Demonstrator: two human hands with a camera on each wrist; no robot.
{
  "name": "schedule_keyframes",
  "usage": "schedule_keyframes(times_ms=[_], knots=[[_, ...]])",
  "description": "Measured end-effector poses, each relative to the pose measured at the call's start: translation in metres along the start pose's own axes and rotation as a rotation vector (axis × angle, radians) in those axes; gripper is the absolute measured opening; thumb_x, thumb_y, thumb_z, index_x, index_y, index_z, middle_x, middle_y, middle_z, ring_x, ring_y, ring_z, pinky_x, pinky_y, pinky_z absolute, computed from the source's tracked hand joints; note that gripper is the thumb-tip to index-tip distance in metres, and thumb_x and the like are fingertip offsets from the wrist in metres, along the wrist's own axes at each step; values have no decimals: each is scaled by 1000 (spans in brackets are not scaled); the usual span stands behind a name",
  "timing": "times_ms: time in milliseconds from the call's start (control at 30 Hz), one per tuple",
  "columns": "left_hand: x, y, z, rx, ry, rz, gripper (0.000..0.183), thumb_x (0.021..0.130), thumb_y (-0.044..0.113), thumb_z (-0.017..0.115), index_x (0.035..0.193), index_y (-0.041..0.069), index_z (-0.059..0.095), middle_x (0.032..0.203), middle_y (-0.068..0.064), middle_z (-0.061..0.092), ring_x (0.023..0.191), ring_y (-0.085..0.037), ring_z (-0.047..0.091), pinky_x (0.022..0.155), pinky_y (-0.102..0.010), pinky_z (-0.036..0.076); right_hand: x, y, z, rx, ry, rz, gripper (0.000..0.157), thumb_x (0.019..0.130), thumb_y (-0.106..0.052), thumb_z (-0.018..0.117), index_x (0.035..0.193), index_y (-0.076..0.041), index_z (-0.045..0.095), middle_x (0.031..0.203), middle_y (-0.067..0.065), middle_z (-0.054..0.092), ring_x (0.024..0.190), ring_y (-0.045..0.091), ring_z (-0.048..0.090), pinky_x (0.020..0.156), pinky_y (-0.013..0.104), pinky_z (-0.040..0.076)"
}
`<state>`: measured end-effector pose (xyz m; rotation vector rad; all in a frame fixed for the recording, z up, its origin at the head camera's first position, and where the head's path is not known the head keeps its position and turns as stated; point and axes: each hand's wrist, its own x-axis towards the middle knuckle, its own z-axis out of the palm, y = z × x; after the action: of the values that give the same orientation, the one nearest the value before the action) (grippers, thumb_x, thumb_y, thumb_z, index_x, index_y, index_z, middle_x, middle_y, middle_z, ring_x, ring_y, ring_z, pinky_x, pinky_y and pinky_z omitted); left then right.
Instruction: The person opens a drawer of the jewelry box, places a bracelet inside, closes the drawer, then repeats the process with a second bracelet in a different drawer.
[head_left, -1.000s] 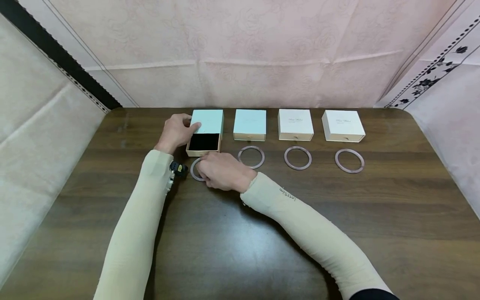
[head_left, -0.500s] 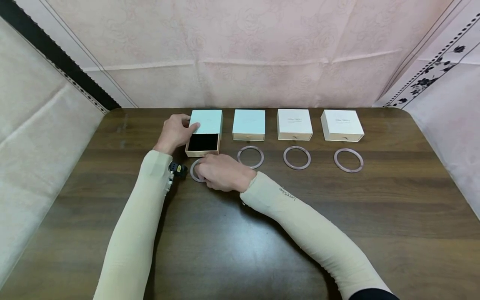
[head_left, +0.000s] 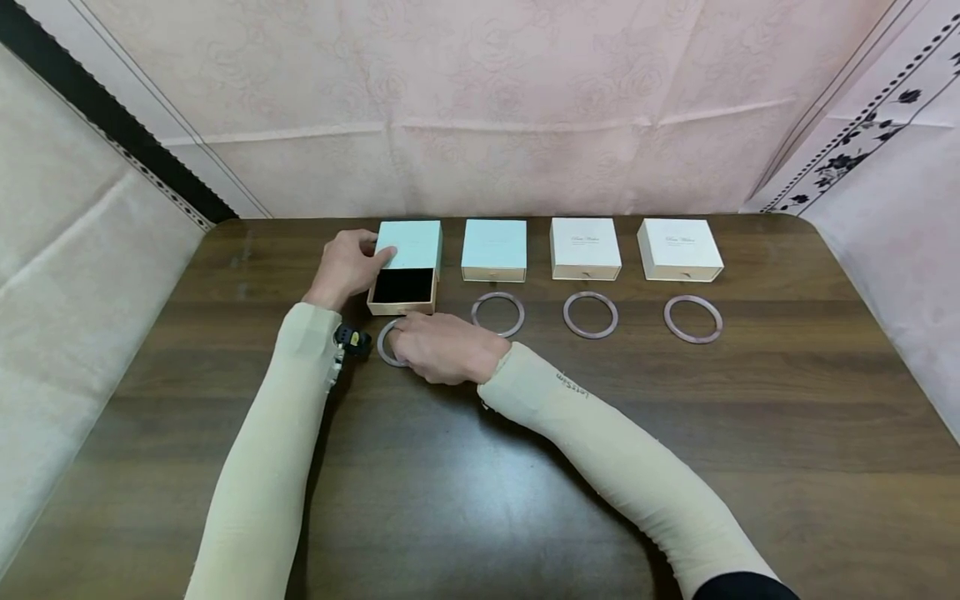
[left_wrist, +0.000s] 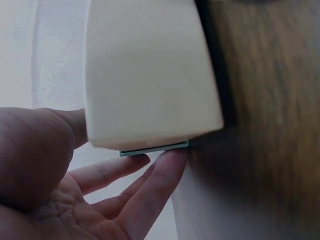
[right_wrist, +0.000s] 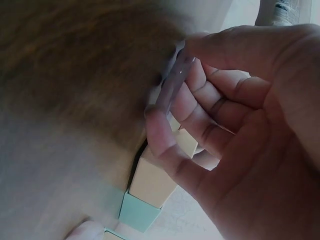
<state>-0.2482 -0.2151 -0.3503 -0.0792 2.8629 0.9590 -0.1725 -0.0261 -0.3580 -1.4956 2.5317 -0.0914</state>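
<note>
At the left end of the row, a teal jewellery box [head_left: 411, 242] has its cream drawer [head_left: 402, 307] pulled out toward me, baring a black lining. My left hand [head_left: 347, 268] holds this box's sleeve at its left side, thumb on the top. Close up in the left wrist view, the cream drawer [left_wrist: 150, 75] looms over my fingers [left_wrist: 155, 195], whose tips touch the teal edge. Just in front of the drawer, my right hand [head_left: 444, 346] pinches a pale purple bangle [head_left: 380, 343]. The right wrist view shows the bangle [right_wrist: 174, 82] between thumb and fingertips.
To the right stand another teal box [head_left: 495, 246] and two white boxes, one nearer [head_left: 587, 246] and one at the far right [head_left: 681, 246]. Before each lies a bangle: left [head_left: 498, 295], middle [head_left: 590, 295], right [head_left: 692, 298]. Pink cloth [head_left: 525, 158] hangs behind the brown table [head_left: 600, 458].
The head view has shifted slightly, so things appear a little further left. Both hands keep their holds on the box and the bangle.
</note>
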Motion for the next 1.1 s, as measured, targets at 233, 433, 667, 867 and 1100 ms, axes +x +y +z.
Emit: schedule_keyframes(times_ms=[233,433,667,867,1100], knots=[[0,0,0,-1,3,-3,57,106,35,53,151,1,47,141,-26,55,128,-42,54,106,-56,46,1,0,0,-58,1,-30,16,105,-8,51,102,-13,66,115,3,64,113,22,59,88,31,54],[0,-1,-1,-5,2,-3,56,106,35,54,151,1,47,141,-26,55,128,-41,54,106,-56,47,1,1,0,-81,13,-56,18,104,-7,53,98,-15,69,113,2,66,112,23,59,90,32,52],[1,0,0,-2,5,-4,56,106,35,54,150,1,48,140,-26,56,128,-41,54,106,-56,47,1,2,0,-82,34,-55,16,104,-8,55,100,-15,69,117,1,65,114,22,58,93,33,52],[1,-1,1,-1,12,2,55,106,34,54,150,1,49,140,-26,56,127,-41,54,105,-56,47,1,2,0,-91,41,-56,15,103,-7,56,100,-15,69,114,0,65,115,21,58,94,32,52],[1,-1,1,-1,17,7,55,106,34,54,149,0,49,139,-26,57,125,-41,55,104,-56,48,0,1,-2,-97,47,-58,15,103,-7,57,100,-15,69,111,0,66,115,20,58,93,31,51]])
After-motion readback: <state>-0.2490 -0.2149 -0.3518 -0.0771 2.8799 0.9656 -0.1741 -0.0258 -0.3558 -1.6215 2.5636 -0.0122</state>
